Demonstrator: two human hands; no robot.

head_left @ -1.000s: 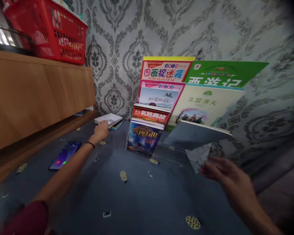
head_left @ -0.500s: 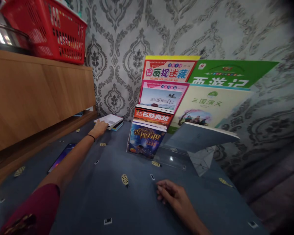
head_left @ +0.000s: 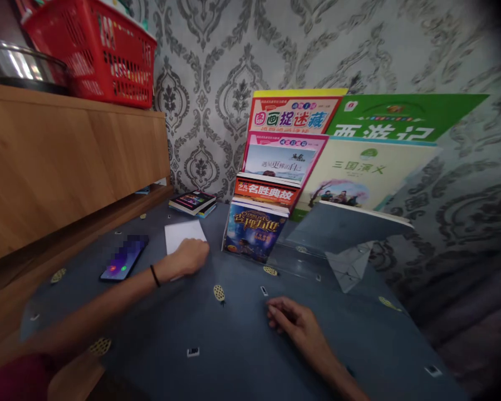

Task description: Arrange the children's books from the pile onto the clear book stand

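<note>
On the left half of the tabletop (head_left: pixel 242 334), the left hand (head_left: pixel 187 257) has its grip closed over the right edge of a white book (head_left: pixel 182 233). The visible part of the book seems longest from the near side toward the wall (head_left: pixel 217 111), its far edge facing a small stack of books (head_left: pixel 193 203); the hand hides much of the rest. The left arm reaches across from the lower left, knuckles up, with a dark band (head_left: pixel 155 275) at the wrist. A phone (head_left: pixel 125 259) lies just left of the book. The right hand (head_left: pixel 298 323) is loosely curled, partly open and empty, before upright books (head_left: pixel 256 229).
</note>
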